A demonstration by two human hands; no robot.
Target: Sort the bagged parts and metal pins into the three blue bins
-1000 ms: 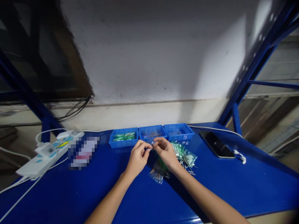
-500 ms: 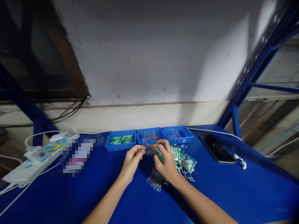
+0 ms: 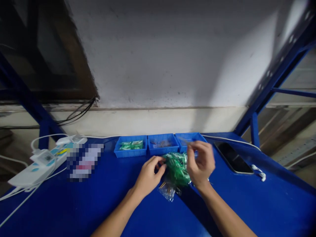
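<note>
My right hand (image 3: 201,163) is raised in a pinch in front of the right blue bin (image 3: 197,135). A thin pale sliver, blurred by motion, sticks out from its fingertips; its kind cannot be made out. Curved beside the left edge of a pile of green packets (image 3: 177,171) is my left hand (image 3: 149,174), its thumb and forefinger a little apart with nothing visible between them. Just below the pile lies a clear plastic bag (image 3: 168,191) with thin brass-coloured pins inside. My right hand hides part of the pile's right side.
The left bin (image 3: 130,153) holds green packets, the middle bin (image 3: 161,150) clear bags. A phone (image 3: 233,158) and white earphones (image 3: 259,172) lie to the right. On the left are a white power strip (image 3: 29,176) with cables and a pixelated item (image 3: 86,163).
Both hands were together over a small clear bag; now they are apart. My right hand has moved right and up with the thin sliver, while my left has come down to the green packets.
</note>
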